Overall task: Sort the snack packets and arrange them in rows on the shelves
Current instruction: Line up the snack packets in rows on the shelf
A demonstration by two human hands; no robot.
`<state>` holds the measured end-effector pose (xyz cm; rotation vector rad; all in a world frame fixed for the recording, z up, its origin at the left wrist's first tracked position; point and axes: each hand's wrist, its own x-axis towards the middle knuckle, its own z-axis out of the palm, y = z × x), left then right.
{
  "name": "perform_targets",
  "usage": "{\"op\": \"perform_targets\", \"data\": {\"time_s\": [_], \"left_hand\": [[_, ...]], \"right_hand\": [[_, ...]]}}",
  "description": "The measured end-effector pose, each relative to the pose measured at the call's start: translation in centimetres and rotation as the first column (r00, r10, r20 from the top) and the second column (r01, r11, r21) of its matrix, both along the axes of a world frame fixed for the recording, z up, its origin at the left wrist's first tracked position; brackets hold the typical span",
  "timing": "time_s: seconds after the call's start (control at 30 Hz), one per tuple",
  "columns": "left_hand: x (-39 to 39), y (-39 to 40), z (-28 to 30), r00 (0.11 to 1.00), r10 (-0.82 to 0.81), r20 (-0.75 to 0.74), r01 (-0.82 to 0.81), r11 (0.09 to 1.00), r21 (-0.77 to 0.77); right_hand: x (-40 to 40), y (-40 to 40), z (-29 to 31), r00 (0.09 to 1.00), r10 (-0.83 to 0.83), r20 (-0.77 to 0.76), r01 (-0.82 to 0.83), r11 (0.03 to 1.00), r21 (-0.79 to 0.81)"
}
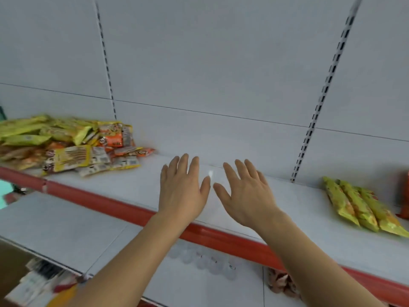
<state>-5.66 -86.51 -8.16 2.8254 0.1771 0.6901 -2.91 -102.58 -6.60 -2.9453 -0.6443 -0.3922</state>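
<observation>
A white shelf (124, 187) with a red front strip (124, 210) ran across the view and serves here as the landmark. At the shelf's left end lay a loose pile (64, 144) of snack packets, yellow-green ones toward the back and orange and yellow ones toward the front, overlapping at mixed angles and not in rows. Over the middle of the shelf, well apart from the pile, the left hand (182, 188) was stretched out palm down with its fingers straight and slightly spread, holding nothing. Just beside it the right hand (249, 193) was spread the same way, also holding nothing; the two thumbs nearly met but a narrow gap showed between them. Whether the palms touched the shelf or hovered just above it could not be told. Toward the shelf's right end lay a row (363, 208) of three yellow-green packets side by side, touching along their long edges and angled toward the front strip. At the far right edge, just beyond the row, part of a red packet (404, 196) showed, cut off by the frame. Below the shelf, a lower shelf (55, 224) carried some blurred clear rounded things (205, 261) under the forearms and brownish packets (282, 282) further right.
</observation>
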Motion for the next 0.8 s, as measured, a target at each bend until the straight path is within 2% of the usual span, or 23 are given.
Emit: {"op": "perform_targets", "data": {"time_s": [0.17,0.3,0.4,0.67,0.8], "left_hand": [[-3.5,9.9,-0.7,0.994,0.107,-0.016,-0.107,0.994,0.007],[-4.9,16.9,-1.4,0.984,0.168,0.057,-0.164,0.984,-0.065],[-5.1,21.9,-2.4,0.975,0.219,0.044,-0.216,0.974,-0.074],[-1.5,34.3,-2.9,0.952,0.304,-0.016,-0.305,0.952,-0.034],[1.1,39.5,-1.6,0.949,0.316,0.027,-0.315,0.949,-0.018]], "right_hand": [[-2.0,10.5,-0.6,0.992,0.127,-0.012,-0.127,0.992,-0.002],[-1.8,18.0,-0.5,0.978,0.208,-0.01,-0.208,0.978,-0.011],[-1.0,23.1,-1.2,0.964,0.267,-0.008,-0.267,0.964,-0.017],[4.9,36.6,-1.9,0.926,0.377,0.024,-0.378,0.924,0.059],[8.0,42.0,-1.0,0.916,0.4,0.029,-0.401,0.913,0.072]]}}
